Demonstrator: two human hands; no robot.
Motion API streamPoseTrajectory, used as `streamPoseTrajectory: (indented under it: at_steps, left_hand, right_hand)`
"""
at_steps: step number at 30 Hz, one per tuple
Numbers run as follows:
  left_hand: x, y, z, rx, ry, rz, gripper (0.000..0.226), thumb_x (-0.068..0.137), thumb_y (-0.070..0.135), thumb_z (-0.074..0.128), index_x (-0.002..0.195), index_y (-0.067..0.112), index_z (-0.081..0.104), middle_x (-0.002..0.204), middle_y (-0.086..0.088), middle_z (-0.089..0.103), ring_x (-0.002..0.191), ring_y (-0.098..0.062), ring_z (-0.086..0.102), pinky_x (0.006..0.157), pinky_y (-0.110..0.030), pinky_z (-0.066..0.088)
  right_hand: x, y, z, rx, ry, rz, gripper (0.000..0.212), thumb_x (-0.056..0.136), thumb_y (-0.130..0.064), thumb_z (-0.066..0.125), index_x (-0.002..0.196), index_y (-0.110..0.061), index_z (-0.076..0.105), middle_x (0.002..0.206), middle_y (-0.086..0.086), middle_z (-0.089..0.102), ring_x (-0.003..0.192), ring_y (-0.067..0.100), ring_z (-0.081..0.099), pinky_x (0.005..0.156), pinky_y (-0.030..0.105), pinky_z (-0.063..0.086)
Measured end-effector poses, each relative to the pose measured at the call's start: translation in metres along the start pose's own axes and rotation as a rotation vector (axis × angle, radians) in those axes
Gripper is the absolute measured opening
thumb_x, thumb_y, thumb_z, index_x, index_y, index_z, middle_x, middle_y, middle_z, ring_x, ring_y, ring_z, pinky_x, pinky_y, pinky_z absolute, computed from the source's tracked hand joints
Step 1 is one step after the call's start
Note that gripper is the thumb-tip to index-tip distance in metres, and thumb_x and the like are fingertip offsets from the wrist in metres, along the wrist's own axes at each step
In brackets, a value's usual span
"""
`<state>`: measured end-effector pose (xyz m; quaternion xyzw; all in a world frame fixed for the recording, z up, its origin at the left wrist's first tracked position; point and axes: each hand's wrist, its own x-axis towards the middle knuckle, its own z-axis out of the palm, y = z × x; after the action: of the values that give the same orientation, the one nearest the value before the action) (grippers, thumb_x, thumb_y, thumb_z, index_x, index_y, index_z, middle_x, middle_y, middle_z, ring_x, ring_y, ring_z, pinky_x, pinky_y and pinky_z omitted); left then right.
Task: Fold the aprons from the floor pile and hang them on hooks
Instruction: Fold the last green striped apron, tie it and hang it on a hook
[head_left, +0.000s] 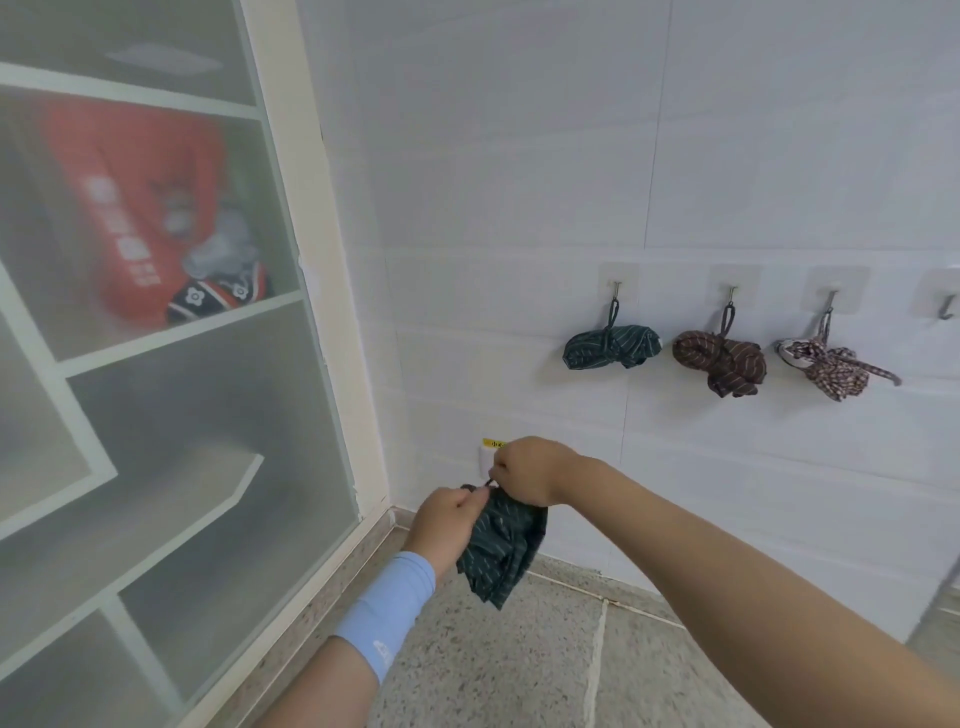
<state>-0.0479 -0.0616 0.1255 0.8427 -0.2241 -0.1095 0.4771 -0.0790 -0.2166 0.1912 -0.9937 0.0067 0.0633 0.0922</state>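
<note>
At the far left stands a cabinet (171, 364) with a frosted, milky door. Pale shelves show through it, and a blurred red bag (124, 208) sits on one.

Low in the middle of the view is the left hand (447, 525), its forearm in a smooth pale-blue sleeve (387, 613). Its fingers are curled round the top of a dark green apron (501, 551). The apron is thin woven cloth with fine light stripes, gathered into a soft, creased bundle. It hangs in the air between the two hands, above the speckled stone floor (519, 665) and near the wall corner. Just to its right, the right hand (524, 470) is closed, its fingers pinching a thin dark tie at the bundle's top.

This looks like the tying-off step: the fold is made and a hanging loop is being formed. Next, I judge, the loop must be held open and the bundle lifted up and rightward to a hook.

Further right, on the glossy white tiled wall (519, 156), three bundles already hang by their loops from small metal hooks on clear adhesive pads. They are a green striped bundle (613, 347), a brown striped bundle (722, 361) and a checked bundle (831, 364) with loose tails. At the far right edge is an empty hook (948, 306), the likely target. The floor pile is out of view.
</note>
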Motion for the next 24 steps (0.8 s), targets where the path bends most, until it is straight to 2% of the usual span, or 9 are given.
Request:
streamPoseTrajectory:
  at_steps: [3,5,7,10,13,16,19,21,24]
  left_hand:
    - [-0.001,-0.007,0.0,-0.18,0.158,0.022,0.031,0.099,0.044,0.052,0.079,0.022,0.062,0.077,-0.009,0.052,0.073,-0.021,0.055,0.07,-0.032,0.041]
    - [-0.002,-0.013,0.002,-0.189,0.153,-0.04,0.038,0.097,0.05,0.052,0.077,0.019,0.063,0.068,-0.005,0.046,0.064,-0.018,0.048,0.063,-0.03,0.035]
    - [0.001,-0.02,0.003,-0.179,0.113,-0.15,0.045,0.096,0.051,0.051,0.071,0.014,0.057,0.068,-0.01,0.054,0.066,-0.019,0.053,0.064,-0.03,0.037]
    - [0.01,-0.021,-0.002,-0.294,0.098,-0.31,0.043,0.095,0.042,0.053,0.082,0.005,0.07,0.094,-0.021,0.072,0.082,-0.025,0.065,0.075,-0.034,0.049]
    - [0.015,-0.018,-0.008,-0.33,0.198,-0.393,0.041,0.094,0.035,0.052,0.086,0.0,0.072,0.091,-0.017,0.072,0.086,-0.03,0.067,0.08,-0.036,0.053]
    - [0.021,-0.021,-0.009,-0.234,0.257,-0.367,0.037,0.096,0.03,0.048,0.075,0.013,0.074,0.086,-0.01,0.071,0.085,-0.03,0.065,0.08,-0.038,0.052]
    - [0.022,-0.023,-0.006,-0.132,0.348,-0.316,0.036,0.097,0.027,0.046,0.07,0.019,0.069,0.08,-0.004,0.069,0.077,-0.026,0.061,0.067,-0.032,0.045]
    - [0.02,-0.021,-0.001,-0.123,0.429,-0.282,0.034,0.097,0.026,0.045,0.074,0.019,0.069,0.078,-0.002,0.068,0.076,-0.025,0.06,0.067,-0.032,0.046]
    - [0.02,-0.02,0.007,-0.163,0.528,-0.272,0.034,0.096,0.024,0.045,0.072,0.017,0.069,0.072,-0.002,0.066,0.074,-0.026,0.061,0.072,-0.038,0.051]
  right_hand:
    - [0.002,0.0,0.011,-0.069,0.165,0.021,0.031,0.106,-0.03,0.034,0.096,-0.012,0.056,0.11,0.013,0.066,0.094,0.029,0.057,0.074,0.035,0.043]
    - [0.003,0.0,0.018,-0.102,0.209,0.015,0.028,0.105,-0.032,0.035,0.09,-0.014,0.05,0.1,0.011,0.067,0.082,0.027,0.054,0.069,0.035,0.043]
    - [0.003,-0.005,0.025,-0.119,0.226,-0.017,0.029,0.104,-0.032,0.037,0.088,-0.013,0.051,0.093,0.011,0.067,0.077,0.027,0.055,0.069,0.036,0.048]
    - [0.002,-0.015,0.035,-0.184,0.272,-0.115,0.029,0.104,-0.03,0.039,0.092,-0.01,0.055,0.087,0.011,0.066,0.074,0.03,0.06,0.067,0.04,0.054]
    - [0.001,-0.022,0.045,-0.264,0.332,-0.195,0.022,0.106,-0.026,0.039,0.09,-0.012,0.046,0.078,0.006,0.055,0.062,0.027,0.051,0.05,0.032,0.038]
    - [-0.006,-0.026,0.053,-0.272,0.373,-0.221,0.017,0.106,-0.023,0.041,0.091,-0.015,0.041,0.075,0.004,0.05,0.055,0.024,0.042,0.044,0.03,0.025]
    - [-0.016,-0.033,0.063,-0.194,0.389,-0.233,0.019,0.107,-0.023,0.038,0.094,-0.012,0.047,0.072,0.001,0.042,0.053,0.024,0.041,0.044,0.03,0.026]
    - [-0.023,-0.038,0.076,-0.044,0.398,-0.185,0.022,0.108,-0.025,0.034,0.091,-0.013,0.044,0.073,0.002,0.045,0.059,0.026,0.046,0.046,0.032,0.026]
    - [-0.031,-0.043,0.097,0.24,0.389,-0.031,0.025,0.107,-0.027,0.034,0.089,-0.014,0.044,0.075,0.005,0.052,0.066,0.027,0.05,0.056,0.037,0.037]
